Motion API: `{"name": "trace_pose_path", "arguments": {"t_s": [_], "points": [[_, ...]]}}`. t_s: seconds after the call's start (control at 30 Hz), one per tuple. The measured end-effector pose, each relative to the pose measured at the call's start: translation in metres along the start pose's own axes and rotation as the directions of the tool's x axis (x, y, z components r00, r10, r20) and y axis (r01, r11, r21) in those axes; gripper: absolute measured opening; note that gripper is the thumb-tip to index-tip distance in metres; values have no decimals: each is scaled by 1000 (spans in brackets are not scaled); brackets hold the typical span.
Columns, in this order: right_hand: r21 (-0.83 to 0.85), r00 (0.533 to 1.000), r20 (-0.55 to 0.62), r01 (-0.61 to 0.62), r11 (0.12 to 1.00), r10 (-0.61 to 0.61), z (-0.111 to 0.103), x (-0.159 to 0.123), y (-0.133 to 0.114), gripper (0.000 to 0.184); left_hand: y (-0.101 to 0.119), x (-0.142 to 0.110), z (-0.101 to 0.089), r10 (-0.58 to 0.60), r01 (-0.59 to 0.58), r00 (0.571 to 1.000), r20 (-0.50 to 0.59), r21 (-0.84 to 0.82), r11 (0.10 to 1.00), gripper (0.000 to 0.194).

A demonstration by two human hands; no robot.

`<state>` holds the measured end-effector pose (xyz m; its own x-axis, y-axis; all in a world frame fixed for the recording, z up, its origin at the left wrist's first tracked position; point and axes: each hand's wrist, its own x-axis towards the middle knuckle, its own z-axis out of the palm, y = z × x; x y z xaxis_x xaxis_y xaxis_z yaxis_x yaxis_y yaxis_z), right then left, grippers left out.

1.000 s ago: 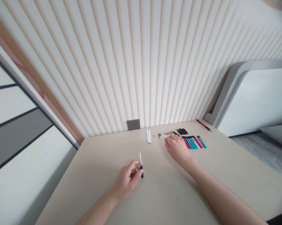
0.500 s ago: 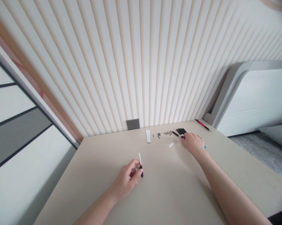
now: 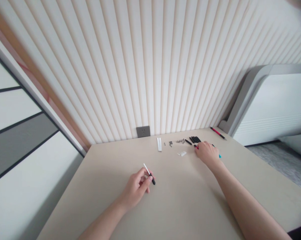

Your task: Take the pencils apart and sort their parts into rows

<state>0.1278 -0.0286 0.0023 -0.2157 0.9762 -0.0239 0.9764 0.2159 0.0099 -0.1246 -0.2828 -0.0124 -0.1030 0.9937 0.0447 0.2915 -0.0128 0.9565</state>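
Observation:
My left hand, low over the middle of the table, pinches a black pen grip between thumb and fingers. A thin white refill sticks out of its upper end, tilted up and left. At the right back, my right hand is closed with its fingers down at the tabletop. A red and black pen part shows by its fingertips, and a teal piece peeks out on its other side. What the fingers hold is hidden. Black pen grips lie in a row just beyond, one apart.
White refills lie side by side near the wall socket. Small grey parts, metal tips and white pieces are grouped on the table. A red and black pen lies at the far right edge.
The grip and refill in my left hand have turned so the refill leans to the left. My right hand stays at the same spot among the parts; the view has shifted slightly.

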Motion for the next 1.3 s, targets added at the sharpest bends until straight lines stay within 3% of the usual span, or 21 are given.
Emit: {"name": "trace_pose_path", "arguments": {"t_s": [0.33, 0.47, 0.53, 0.67, 0.77, 0.87, 0.93, 1.07, 1.3], "points": [[22, 999, -29, 16, 1000, -15, -7, -4, -5, 28, 1, 4, -4, -66, 62, 990, -125, -43, 997, 31], [216, 978, -74, 206, 954, -194, -21, -23, -20, 23, 2, 4, -2, -69, 58, 983, -168, -67, 996, 34], [390, 924, -110, 380, 839, -367, -25, -39, -34, 23, 2, 4, -1, -69, 55, 980, -187, -82, 995, 39], [564, 709, -329, 678, 472, -624, -25, -75, -66, 25, 2, 2, 0, -58, 38, 977, -204, -102, 994, 57], [607, 599, -413, 743, 284, -686, -19, -93, -83, 25, 0, 2, -1, -36, 18, 983, -180, -101, 995, 54], [657, 555, -460, 738, 155, -693, -9, -102, -92, 27, -2, 2, -2, -26, 18, 991, -130, -63, 998, 42], [677, 554, -482, 728, 113, -679, -3, -104, -95, 29, -2, 3, -2, -31, 28, 993, -113, -23, 999, 38], [652, 554, -522, 750, 116, -648, 4, -104, -98, 24, -3, 3, -2, -42, 45, 993, -110, 31, 998, 36], [574, 488, -596, 814, 87, -637, 7, -108, -100, 21, -6, 5, -1, -47, 54, 992, -117, 57, 997, 35]]}}
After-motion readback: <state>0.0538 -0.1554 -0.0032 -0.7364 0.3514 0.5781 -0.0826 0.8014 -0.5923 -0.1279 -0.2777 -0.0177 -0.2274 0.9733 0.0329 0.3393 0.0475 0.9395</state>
